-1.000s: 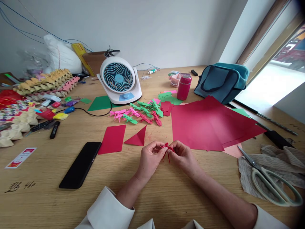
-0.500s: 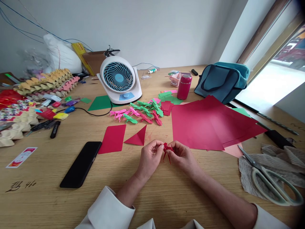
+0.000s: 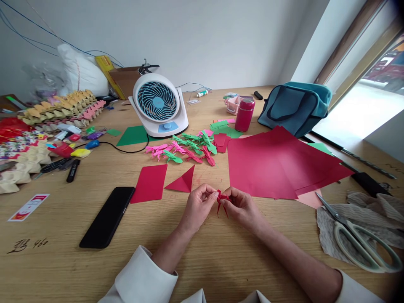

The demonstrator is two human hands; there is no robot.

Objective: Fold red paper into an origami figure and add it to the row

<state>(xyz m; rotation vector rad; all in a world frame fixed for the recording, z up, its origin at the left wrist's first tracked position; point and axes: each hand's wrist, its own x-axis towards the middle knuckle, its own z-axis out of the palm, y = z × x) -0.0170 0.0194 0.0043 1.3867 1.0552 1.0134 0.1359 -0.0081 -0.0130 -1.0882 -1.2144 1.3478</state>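
Note:
Between my two hands is a small red origami figure [image 3: 222, 198] with thin pointed legs hanging down. My left hand [image 3: 202, 205] pinches its left side between thumb and fingers. On the other side, my right hand [image 3: 241, 207] grips it the same way, partly hiding it. Beyond the hands lie a red paper triangle [image 3: 183, 181] and a red paper rectangle [image 3: 150, 183]. Farther back is a heap of folded green, pink and red paper figures [image 3: 186, 147]. Large red paper sheets [image 3: 261, 164] spread out to the right.
A black phone [image 3: 109, 217] lies left of my hands. Scissors [image 3: 360, 235] rest on a grey cloth [image 3: 326, 227] at the right. Toward the back stand a white fan [image 3: 160, 105], a red flask [image 3: 245, 115] and a blue bag [image 3: 292, 107]. Egg-carton trays [image 3: 22, 176] crowd the left.
The red figure's legs have shifted slightly right and tilted a little. Both hands keep their pinch on it in nearly the same place.

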